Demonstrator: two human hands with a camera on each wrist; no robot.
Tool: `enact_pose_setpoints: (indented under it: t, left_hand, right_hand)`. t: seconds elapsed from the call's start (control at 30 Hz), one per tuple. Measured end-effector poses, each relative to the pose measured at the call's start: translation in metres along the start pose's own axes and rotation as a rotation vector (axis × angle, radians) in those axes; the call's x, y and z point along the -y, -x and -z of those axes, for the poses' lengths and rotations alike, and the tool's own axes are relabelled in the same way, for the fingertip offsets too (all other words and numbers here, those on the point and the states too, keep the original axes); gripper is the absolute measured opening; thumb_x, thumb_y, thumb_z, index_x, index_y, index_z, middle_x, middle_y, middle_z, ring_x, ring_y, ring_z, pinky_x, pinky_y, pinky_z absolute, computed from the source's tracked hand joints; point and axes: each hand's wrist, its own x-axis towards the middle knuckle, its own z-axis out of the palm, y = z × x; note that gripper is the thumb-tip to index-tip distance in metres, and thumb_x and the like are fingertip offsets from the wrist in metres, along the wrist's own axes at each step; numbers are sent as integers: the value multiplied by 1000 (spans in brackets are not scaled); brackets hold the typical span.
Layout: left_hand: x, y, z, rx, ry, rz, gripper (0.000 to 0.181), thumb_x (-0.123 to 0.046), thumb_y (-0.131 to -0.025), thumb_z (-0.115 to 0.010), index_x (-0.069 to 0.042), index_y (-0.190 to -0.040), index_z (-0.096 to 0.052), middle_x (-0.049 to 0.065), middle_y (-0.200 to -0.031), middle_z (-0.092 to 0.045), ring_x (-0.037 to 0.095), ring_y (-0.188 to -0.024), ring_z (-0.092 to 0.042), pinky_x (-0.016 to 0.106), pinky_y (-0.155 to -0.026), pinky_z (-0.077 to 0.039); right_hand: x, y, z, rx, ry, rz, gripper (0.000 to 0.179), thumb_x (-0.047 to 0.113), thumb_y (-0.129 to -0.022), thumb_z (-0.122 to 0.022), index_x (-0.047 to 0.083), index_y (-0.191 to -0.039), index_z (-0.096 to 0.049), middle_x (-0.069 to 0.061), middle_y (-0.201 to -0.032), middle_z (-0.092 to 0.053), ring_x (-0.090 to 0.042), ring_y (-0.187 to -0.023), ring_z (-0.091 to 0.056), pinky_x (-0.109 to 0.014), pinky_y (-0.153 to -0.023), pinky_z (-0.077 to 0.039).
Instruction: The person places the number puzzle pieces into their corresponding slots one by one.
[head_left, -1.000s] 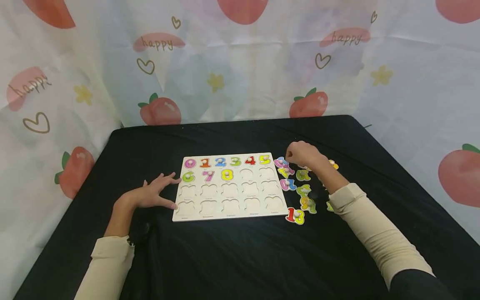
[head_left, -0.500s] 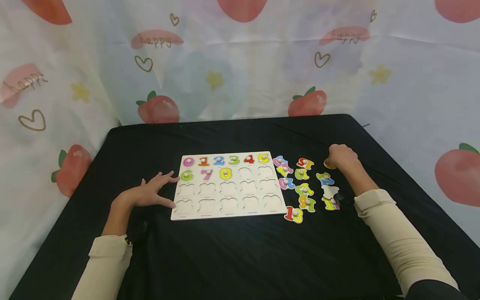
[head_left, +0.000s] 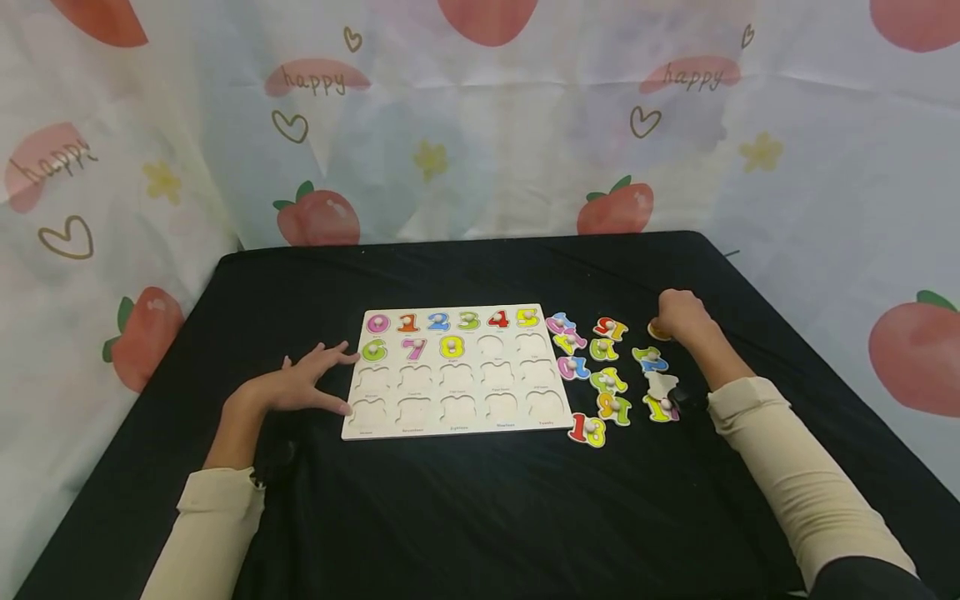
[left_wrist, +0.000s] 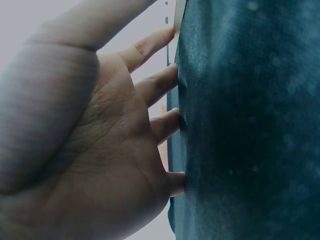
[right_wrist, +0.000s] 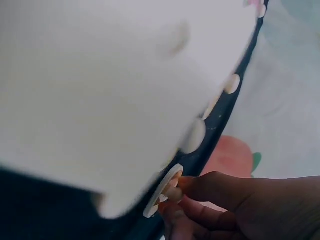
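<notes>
A pale wooden number puzzle board lies on the black cloth, with pieces 0 to 8 seated in its upper rows. My left hand touches the board's left edge, thumb and fingers spread; its palm shows in the left wrist view. At the far right, my right hand pinches the small knob of a puzzle piece between thumb and fingertips. In the right wrist view that puzzle piece stands tilted, edge toward me. Its number is mostly hidden by the hand.
Several loose number pieces lie right of the board, among them a 13 piece and a 15 piece. A pale blank-faced piece sits under the right wrist. A large blurred pale surface fills much of the right wrist view. Printed curtains enclose the table.
My right hand has moved right, from over the pieces beside the board's top right corner to the far right piece, and pinches it. My left hand has stayed at the board's edge.
</notes>
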Motion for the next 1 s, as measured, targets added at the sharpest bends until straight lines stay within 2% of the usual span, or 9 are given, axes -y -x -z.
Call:
enact_pose_setpoints:
  t: [0.1,0.23,0.33,0.4,0.57,0.73,0.87,1.0]
  left_hand:
    - [0,0,-1,-2,-4,5,91,-48,-74,-75,-7,-144,-34,23,-153,-13,46,-138,2,74,-96,4]
    - [2,-1,-1,-2,-7,12,92,-49,-73,-75,-7,-144,-34,23,-153,-13,46,-137,2,74,-96,5]
    - [2,-1,0,3,-6,16,93,-49,-73,-75,-7,-145,-33,23,-153,-12,46,-138,2,74,-96,5]
    - [1,-2,0,6,-4,15,92,-48,-73,-75,-7,-144,-33,24,-153,-13,46,-137,2,74,-95,5]
    - [1,-3,0,12,-3,19,91,-47,-74,-75,-7,-144,-34,24,-152,-13,47,-137,2,75,-94,5]
    - [0,-3,0,13,5,20,91,-46,-74,-76,-7,-144,-33,24,-152,-13,47,-137,3,74,-94,6]
    - [-1,-2,0,13,11,17,91,-45,-74,-76,-7,-145,-33,25,-152,-13,47,-137,3,74,-95,7]
    - [-2,-1,-1,6,4,21,92,-46,-74,-76,-8,-145,-33,24,-153,-12,46,-137,4,73,-95,8]
  right_hand:
    - [4,1,2,-20,-6,31,20,4,-88,-56,-2,-69,-50,-9,-61,-42,-22,-54,-44,-33,-51,-37]
    - [21,5,9,-86,-24,127,15,-2,-86,-53,-6,-72,-55,-12,-66,-48,-24,-56,-45,-34,-52,-38]
    - [40,7,11,-112,-34,211,10,-5,-86,-53,-10,-89,-61,-19,-84,-57,-29,-69,-52,-39,-60,-46]
    - [51,8,10,-104,-47,276,11,-5,-87,-55,-9,-95,-60,-20,-89,-58,-30,-75,-53,-42,-66,-48]
    - [77,7,4,-59,-41,462,12,-4,-87,-61,-5,-99,-59,-15,-89,-58,-27,-79,-54,-41,-72,-48]
    - [107,8,-7,-24,-15,583,11,-3,-86,-64,-1,-96,-62,-9,-87,-59,-22,-78,-53,-36,-73,-49]
    - [130,12,-16,66,-26,654,12,-1,-85,-67,1,-96,-62,-6,-86,-59,-20,-77,-53,-32,-72,-49]
    - [154,13,-25,179,-19,674,10,2,-86,-67,4,-95,-61,-3,-86,-59,-18,-79,-53,-29,-72,-48]
